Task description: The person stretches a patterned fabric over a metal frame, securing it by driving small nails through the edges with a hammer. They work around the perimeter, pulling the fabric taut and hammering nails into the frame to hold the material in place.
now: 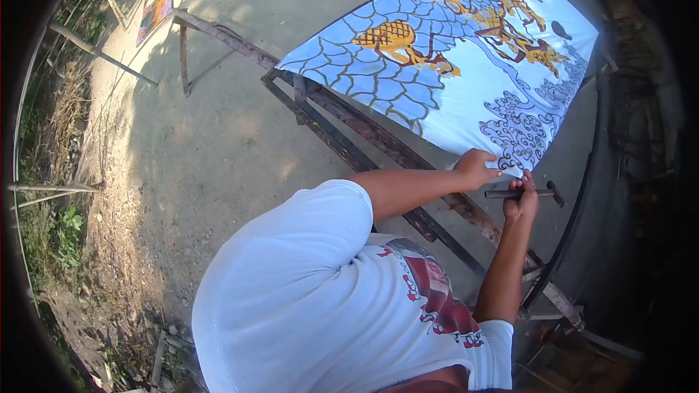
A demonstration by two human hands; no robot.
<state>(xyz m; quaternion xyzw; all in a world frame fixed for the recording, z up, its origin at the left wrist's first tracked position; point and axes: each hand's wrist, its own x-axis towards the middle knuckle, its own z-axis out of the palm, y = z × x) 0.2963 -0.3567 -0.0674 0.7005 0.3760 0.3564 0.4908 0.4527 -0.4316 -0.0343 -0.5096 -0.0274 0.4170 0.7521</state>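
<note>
A large painted cloth [466, 91] is stretched at a slant, with blue cell shapes, orange and brown figures, and dark curls near its lower corner. My left hand [477, 169] pinches the cloth's lower edge between thumb and fingers. Just right of it, my right hand [521, 200] is closed around a hammer [546, 193], whose head points right. The fingertips of that hand reach up to the cloth's corner. Whatever lies between the fingertips is too small to make out.
Long wooden beams [349, 131] run diagonally under and beside the cloth, with a dark curved bar [586, 196] on the right. A wooden rail [226, 38] extends to the upper left. Further left are a small colourful picture [154, 16], poles and plants on bare ground.
</note>
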